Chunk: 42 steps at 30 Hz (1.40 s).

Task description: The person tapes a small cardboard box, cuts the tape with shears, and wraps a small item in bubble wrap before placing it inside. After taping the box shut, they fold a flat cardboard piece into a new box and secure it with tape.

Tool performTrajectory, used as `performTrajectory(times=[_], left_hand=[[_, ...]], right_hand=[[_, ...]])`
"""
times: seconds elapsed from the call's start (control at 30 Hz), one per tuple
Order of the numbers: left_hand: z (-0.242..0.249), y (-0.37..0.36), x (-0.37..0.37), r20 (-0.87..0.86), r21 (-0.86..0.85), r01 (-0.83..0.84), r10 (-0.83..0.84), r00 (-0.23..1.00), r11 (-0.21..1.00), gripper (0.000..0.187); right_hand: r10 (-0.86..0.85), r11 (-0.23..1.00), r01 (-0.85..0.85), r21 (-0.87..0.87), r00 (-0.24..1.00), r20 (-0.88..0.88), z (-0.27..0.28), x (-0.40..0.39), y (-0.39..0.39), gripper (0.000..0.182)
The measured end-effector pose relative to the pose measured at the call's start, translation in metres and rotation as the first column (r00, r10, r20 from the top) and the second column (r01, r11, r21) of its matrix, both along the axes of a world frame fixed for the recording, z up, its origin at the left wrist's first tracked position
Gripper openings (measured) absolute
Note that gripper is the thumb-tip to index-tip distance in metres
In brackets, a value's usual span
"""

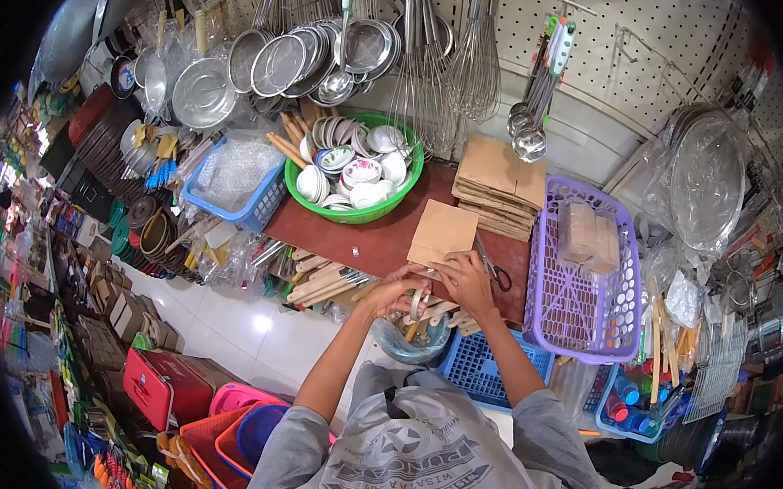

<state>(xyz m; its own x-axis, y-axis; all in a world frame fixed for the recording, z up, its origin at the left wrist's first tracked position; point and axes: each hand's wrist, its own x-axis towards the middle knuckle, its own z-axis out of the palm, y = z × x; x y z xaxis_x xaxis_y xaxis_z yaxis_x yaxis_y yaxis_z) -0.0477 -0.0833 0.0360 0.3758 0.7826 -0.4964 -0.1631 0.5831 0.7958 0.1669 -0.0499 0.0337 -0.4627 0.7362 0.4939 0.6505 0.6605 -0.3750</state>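
Observation:
My left hand [395, 298] is closed around a roll of tape [418, 304] in front of the red-brown shelf edge. Just above it, my right hand [466, 282] has its fingers bent over the near edge of a flat brown cardboard piece [443, 233]. That piece lies tilted over the shelf, and the fingertips of both hands come close together at its near edge. Scissors with dark handles [500, 277] lie right beside my right hand. Behind the piece is a stack of similar folded cardboard [498, 186].
A green basin [355, 214] of small bowls stands left of the cardboard, beside a blue basket [253, 212]. To the right is a purple basket [538, 279] with wrapped brown packs. Wooden-handled tools [323, 287] stick out below the shelf. Whisks [476, 76] and ladles [530, 144] hang above.

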Motion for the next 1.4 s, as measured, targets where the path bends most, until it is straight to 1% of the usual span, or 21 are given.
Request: performTrajectory(times=[0.07, 0.17, 0.23, 0.27, 0.3, 0.33, 0.4, 0.43, 0.47, 0.53, 0.63, 0.77, 0.83, 0.93, 1.03, 1.13, 1.23, 1.3, 1.33, 1.37, 1.4], left_hand=[[0.005, -0.002, 0.002, -0.004, -0.017, 0.001, -0.001, 1.000, 1.000, 0.051], [0.006, -0.003, 0.003, 0.001, -0.023, -0.005, 0.005, 1.000, 1.000, 0.051], [0.001, -0.002, 0.003, 0.008, -0.014, -0.005, 0.005, 1.000, 1.000, 0.050], [-0.002, -0.002, 0.001, 0.007, -0.011, 0.001, 0.000, 1.000, 1.000, 0.053], [-0.003, -0.001, 0.000, 0.007, -0.008, 0.006, -0.006, 1.000, 1.000, 0.057], [-0.004, -0.002, -0.001, 0.007, -0.006, 0.012, -0.012, 1.000, 1.000, 0.060], [-0.006, -0.003, 0.000, 0.009, -0.002, 0.009, -0.009, 1.000, 1.000, 0.053], [-0.006, -0.002, 0.000, 0.008, 0.002, 0.007, -0.007, 1.000, 1.000, 0.049], [-0.006, -0.002, 0.000, 0.010, -0.003, 0.008, -0.008, 1.000, 1.000, 0.052], [-0.006, -0.002, -0.001, 0.012, -0.016, 0.010, -0.010, 1.000, 1.000, 0.058], [-0.005, -0.003, -0.001, -0.010, -0.004, 0.015, -0.016, 1.000, 1.000, 0.053], [-0.003, -0.005, -0.006, 0.003, 0.002, 0.034, -0.034, 0.999, 0.999, 0.057], [-0.002, -0.005, -0.008, 0.012, 0.002, 0.041, -0.041, 0.999, 0.999, 0.058], [-0.001, -0.004, -0.011, 0.015, -0.001, 0.061, -0.061, 0.998, 0.998, 0.059], [0.000, -0.003, -0.014, 0.027, -0.002, 0.099, -0.099, 0.995, 0.995, 0.060], [-0.001, 0.001, -0.017, 0.024, -0.009, 0.119, -0.119, 0.993, 0.993, 0.059], [-0.003, 0.004, -0.018, 0.048, -0.010, 0.134, -0.134, 0.990, 0.991, 0.059], [-0.004, 0.005, -0.019, 0.047, -0.011, 0.152, -0.151, 0.987, 0.988, 0.059], [-0.005, 0.005, -0.020, 0.047, -0.011, 0.160, -0.159, 0.986, 0.987, 0.058], [-0.005, 0.006, -0.021, 0.055, -0.007, 0.163, -0.162, 0.985, 0.987, 0.058], [-0.004, 0.006, -0.021, 0.062, -0.003, 0.165, -0.165, 0.984, 0.986, 0.058]], right_hand=[[0.035, 0.998, -0.038, -0.052, 0.998, -0.053, 0.006, 0.000, -0.004, 0.029], [-0.005, 0.998, -0.012, -0.067, 0.968, -0.250, -0.002, 0.010, -0.005, 0.032], [-0.228, 0.973, 0.208, -0.096, 0.922, -0.312, -0.004, 0.015, -0.004, 0.034], [-0.335, 0.942, 0.314, -0.117, 0.879, -0.340, -0.006, 0.017, -0.004, 0.035], [-0.422, 0.907, 0.408, -0.105, 0.869, -0.259, -0.020, 0.025, 0.001, 0.037], [-0.504, 0.861, 0.481, -0.162, 0.848, -0.164, -0.030, 0.030, 0.003, 0.038], [-0.637, 0.740, 0.626, -0.247, 0.770, 0.039, -0.052, 0.041, 0.005, 0.041], [-0.633, 0.697, 0.628, -0.347, 0.766, 0.113, -0.063, 0.046, 0.008, 0.043], [-0.616, 0.687, 0.634, -0.355, 0.768, 0.177, -0.073, 0.052, 0.011, 0.045], [-0.572, 0.665, 0.647, -0.373, 0.763, 0.301, -0.068, 0.054, 0.007, 0.048], [-0.601, 0.707, 0.652, -0.274, 0.758, 0.252, -0.059, 0.049, -0.004, 0.049], [-0.564, 0.693, 0.625, -0.359, 0.780, 0.271, -0.077, 0.056, 0.000, 0.052], [-0.538, 0.693, 0.595, -0.407, 0.803, 0.258, -0.067, 0.057, -0.005, 0.051], [-0.523, 0.599, 0.565, -0.568, 0.813, 0.257, -0.043, 0.050, -0.014, 0.047], [-0.536, 0.685, 0.616, -0.389, 0.788, 0.303, -0.046, 0.044, -0.023, 0.042], [-0.495, 0.680, 0.608, -0.411, 0.793, 0.354, -0.034, 0.042, -0.029, 0.039], [-0.483, 0.598, 0.523, -0.608, 0.840, 0.247, -0.006, 0.045, -0.032, 0.030], [-0.563, 0.399, 0.308, -0.864, 0.826, 0.035, -0.020, 0.055, -0.025, 0.026], [-0.615, 0.300, 0.160, -0.940, 0.786, -0.062, -0.025, 0.058, -0.022, 0.024], [-0.627, 0.317, 0.077, -0.945, 0.765, -0.148, -0.029, 0.064, -0.025, 0.022], [-0.638, 0.349, 0.050, -0.936, 0.744, -0.198, -0.025, 0.063, -0.029, 0.023]])
